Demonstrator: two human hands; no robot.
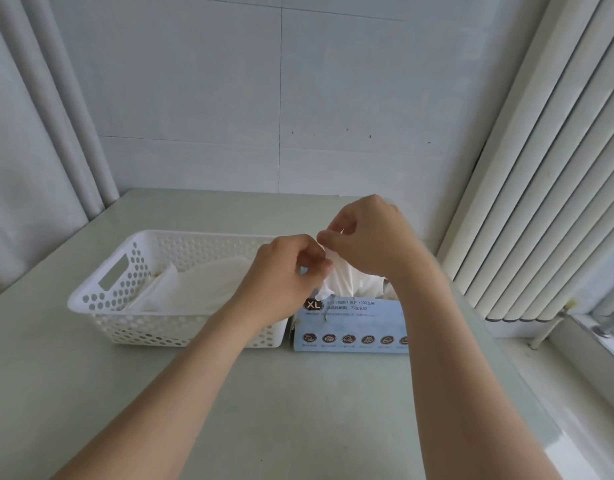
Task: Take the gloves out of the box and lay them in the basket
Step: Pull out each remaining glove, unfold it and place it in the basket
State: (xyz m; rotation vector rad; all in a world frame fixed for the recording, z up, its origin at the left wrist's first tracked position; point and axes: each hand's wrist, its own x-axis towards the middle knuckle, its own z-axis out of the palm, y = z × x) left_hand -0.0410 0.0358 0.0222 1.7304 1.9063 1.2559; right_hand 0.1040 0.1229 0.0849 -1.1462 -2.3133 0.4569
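Glove [340, 275] half out of box [350, 323], pinched by left hand [284, 268] & right hand [367, 237]; we'd lift straight up, slow, w/o dragging others, then to basket [101, 306].

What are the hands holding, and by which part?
Both the left hand and right hand pinch the top edge of a white glove rising from the box.

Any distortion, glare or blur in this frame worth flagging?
Head view: wide-angle bowing bends the blinds; light soft, shadows faint; sill at lower right washes out; glove, pinched by left hand and right hand, looks low-contrast, soft-edged.
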